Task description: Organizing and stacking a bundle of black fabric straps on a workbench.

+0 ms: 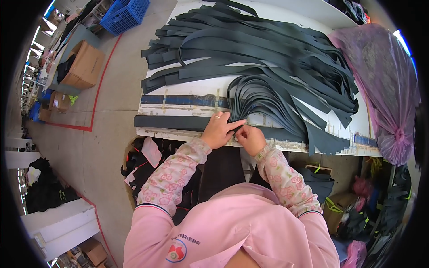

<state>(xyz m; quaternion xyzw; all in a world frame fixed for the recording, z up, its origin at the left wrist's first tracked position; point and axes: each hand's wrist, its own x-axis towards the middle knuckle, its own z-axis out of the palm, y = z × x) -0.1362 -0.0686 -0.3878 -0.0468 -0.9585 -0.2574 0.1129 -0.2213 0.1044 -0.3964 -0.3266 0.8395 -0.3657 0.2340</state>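
Observation:
Near the front edge of the white table, my left hand [217, 130] lies over the gathered ends of a looped bundle of dark grey fabric strips [263, 100]. Its fingers press and grip the strips, and a ring shows on one finger. My right hand [251, 139] is closed close beside it, thumb and fingertips pinched at the strips' ends; the exact edge between them is hidden. A flat dark strip [172, 122] runs left along the front edge from under my left hand. Behind the bundle, a large heap of similar strips [250, 42] covers the table.
A pink translucent plastic bag [380, 80] stands at the table's right. Below the table are dark fabric pieces [149, 163] in a container at left and fabric scraps at right. A blue crate [125, 15] and a cardboard box [83, 65] stand on the far left floor.

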